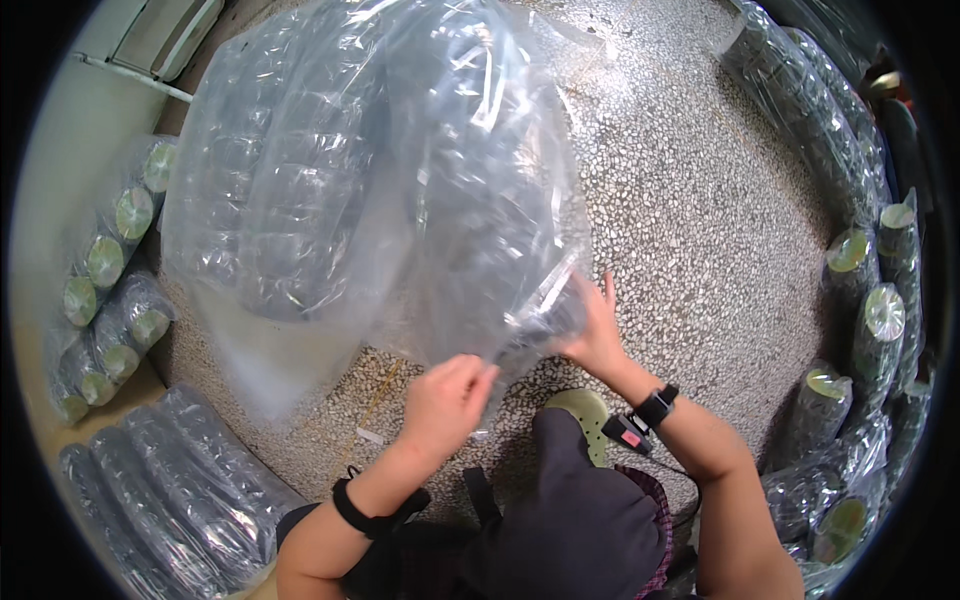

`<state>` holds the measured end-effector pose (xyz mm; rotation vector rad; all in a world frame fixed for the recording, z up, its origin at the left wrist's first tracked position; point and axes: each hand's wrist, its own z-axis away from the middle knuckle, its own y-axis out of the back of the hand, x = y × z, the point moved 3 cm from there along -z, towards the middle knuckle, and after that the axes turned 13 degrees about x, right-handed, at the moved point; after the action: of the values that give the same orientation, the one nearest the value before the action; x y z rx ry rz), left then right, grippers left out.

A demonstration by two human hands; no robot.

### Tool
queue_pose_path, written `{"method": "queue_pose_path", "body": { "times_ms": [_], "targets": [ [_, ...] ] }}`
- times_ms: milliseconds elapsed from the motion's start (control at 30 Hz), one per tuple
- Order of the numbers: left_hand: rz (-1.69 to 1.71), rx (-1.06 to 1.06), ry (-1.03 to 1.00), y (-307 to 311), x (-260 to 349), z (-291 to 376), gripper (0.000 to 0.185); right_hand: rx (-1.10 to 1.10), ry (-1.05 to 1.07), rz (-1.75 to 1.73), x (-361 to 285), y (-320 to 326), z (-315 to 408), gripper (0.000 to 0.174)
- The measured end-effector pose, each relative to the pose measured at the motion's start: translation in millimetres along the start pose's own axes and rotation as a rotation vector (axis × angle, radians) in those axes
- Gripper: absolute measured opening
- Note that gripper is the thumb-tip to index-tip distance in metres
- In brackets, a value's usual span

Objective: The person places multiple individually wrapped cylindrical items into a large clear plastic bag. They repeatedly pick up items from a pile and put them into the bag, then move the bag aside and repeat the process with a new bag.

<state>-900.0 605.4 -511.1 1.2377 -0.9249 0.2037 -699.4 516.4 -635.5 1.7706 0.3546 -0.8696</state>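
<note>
A large clear plastic bag (480,187) spreads before me, its open lower end crumpled towards my body. Through its left part show rows of round, stacked items (277,195), too veiled by the film to name. My left hand (450,401) is closed on the bag's near edge. On the right side, my right hand (596,322) is against the bunched film with a finger stretched out; whether it grips the film is unclear because the plastic hides part of the fingers.
Speckled terrazzo floor (697,225) lies beneath. Film-wrapped cylindrical stacks stand at left (105,262), lie at lower left (187,487) and line the right side (847,300). A green clog (589,416) and a small black device (626,435) are near my knee.
</note>
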Motion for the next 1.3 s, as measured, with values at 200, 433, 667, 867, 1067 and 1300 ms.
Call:
{"method": "queue_pose_path", "body": {
  "times_ms": [200, 433, 667, 867, 1067, 1300],
  "targets": [
    [0.013, -0.032, -0.236, 70, 30, 2, 0.028, 0.176, 0.352, -0.246, -105, -1, -105, 0.098],
    [0.255, -0.483, -0.367, 11, 33, 15, 0.020, -0.159, 0.523, -0.227, -167, -39, -110, 0.057],
    [-0.095, -0.480, -0.494, -1, 46, -15, 0.022, -0.270, 0.986, -0.482, -148, -117, -27, 0.051],
    [-0.497, -0.239, -0.477, 29, -49, -62, 0.050, -0.355, 0.489, -0.210, -23, -15, -79, 0.064],
    [0.155, -0.949, 0.306, 30, -72, 114, 0.024, 0.041, 0.446, 0.365, -35, -12, -338, 0.078],
    [0.879, 0.198, 1.296, -26, -139, 120, 0.047, -0.443, 0.114, 0.741, 4, -159, -380, 0.032]
  ]
}}
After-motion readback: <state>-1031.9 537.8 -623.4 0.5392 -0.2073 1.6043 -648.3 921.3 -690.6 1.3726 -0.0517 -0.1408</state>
